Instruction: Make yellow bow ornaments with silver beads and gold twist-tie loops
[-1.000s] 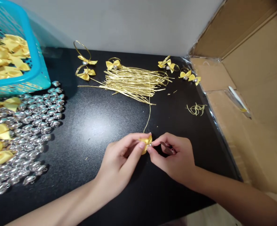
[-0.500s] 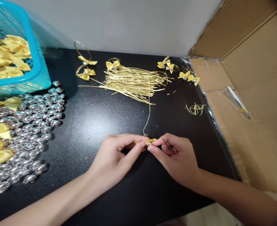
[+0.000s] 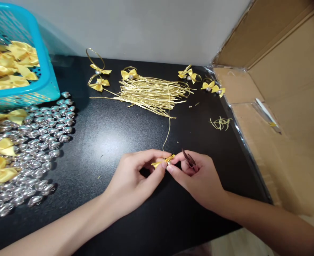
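Note:
Between the thumb and fingers of my left hand [image 3: 139, 174] a yellow ribbon bow [image 3: 157, 164] is pinched. A small silver bead [image 3: 168, 163] sits at the bow's right side, with the closed thumb and forefinger of my right hand [image 3: 199, 174] on it. Tucked in the curled fingers of that same hand is a small dark pointed tool [image 3: 189, 158]; its kind is partly hidden. A thin gold cord [image 3: 169, 129] runs from the bow up toward a bundle of gold ties [image 3: 151, 94]. The knot area is covered by my fingertips.
Silver heart-shaped beads [image 3: 43, 142] and loose yellow bows [image 3: 2, 174] spread at left, below a blue basket [image 3: 46, 76] of bows. Bow-and-bead pieces [image 3: 99, 84] lie around the bundle. Cord scraps [image 3: 221, 123] lie at right, near a cardboard wall [image 3: 285, 46].
The bow has tilted in my fingers, so more of its left loop shows. The dark tool has turned more upright in my right hand. The view has shifted slightly.

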A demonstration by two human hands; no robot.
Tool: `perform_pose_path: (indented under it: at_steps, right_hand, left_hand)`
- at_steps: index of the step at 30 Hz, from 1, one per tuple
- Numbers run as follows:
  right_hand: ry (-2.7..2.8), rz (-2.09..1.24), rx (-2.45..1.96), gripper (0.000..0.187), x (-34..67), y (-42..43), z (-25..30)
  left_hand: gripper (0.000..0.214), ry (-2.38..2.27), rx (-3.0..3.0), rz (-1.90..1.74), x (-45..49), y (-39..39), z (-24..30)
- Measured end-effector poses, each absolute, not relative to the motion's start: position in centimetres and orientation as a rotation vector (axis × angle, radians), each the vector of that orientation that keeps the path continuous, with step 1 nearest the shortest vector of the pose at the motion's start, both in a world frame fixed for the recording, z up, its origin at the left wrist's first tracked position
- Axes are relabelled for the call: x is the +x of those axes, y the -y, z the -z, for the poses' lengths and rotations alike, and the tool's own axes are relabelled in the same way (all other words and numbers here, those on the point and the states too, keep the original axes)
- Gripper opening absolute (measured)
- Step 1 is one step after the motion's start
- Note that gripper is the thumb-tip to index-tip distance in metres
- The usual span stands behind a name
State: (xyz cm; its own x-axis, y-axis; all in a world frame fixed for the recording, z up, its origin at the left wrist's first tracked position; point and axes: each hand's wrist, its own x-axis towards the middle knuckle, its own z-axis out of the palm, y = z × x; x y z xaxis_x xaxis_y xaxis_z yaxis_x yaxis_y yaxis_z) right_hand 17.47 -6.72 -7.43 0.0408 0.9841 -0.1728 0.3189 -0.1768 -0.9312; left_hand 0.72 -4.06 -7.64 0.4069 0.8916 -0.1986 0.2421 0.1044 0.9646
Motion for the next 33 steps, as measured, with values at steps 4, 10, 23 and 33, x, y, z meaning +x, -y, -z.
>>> perform_pose_path:
  at_steps: [4, 10, 23, 33]
  right_hand:
    - [1.375, -1.189, -1.569, 0.012, 17.6, 6.7, 7.3]
    - [1.365, -1.250, -1.588, 0.015, 17.5, 6.7, 7.4]
    - [0.676, -1.988, -0.987, 0.038, 18.4, 8.5, 8.4]
    - [0.272, -2.500, -0.679, 0.048, 17.3, 9.0, 9.2]
  left_hand:
    - [0.024, -1.007, 1.438, -0.600, 0.8, 3.6, 7.5]
    - [0.019, -1.109, 1.546, -0.641, 0.7, 3.8, 7.4]
    - [0.016, -1.181, 1.422, -0.773, 0.7, 3.8, 7.1]
    - [0.011, -1.032, 1.117, -0.872, 0.6, 3.2, 6.7]
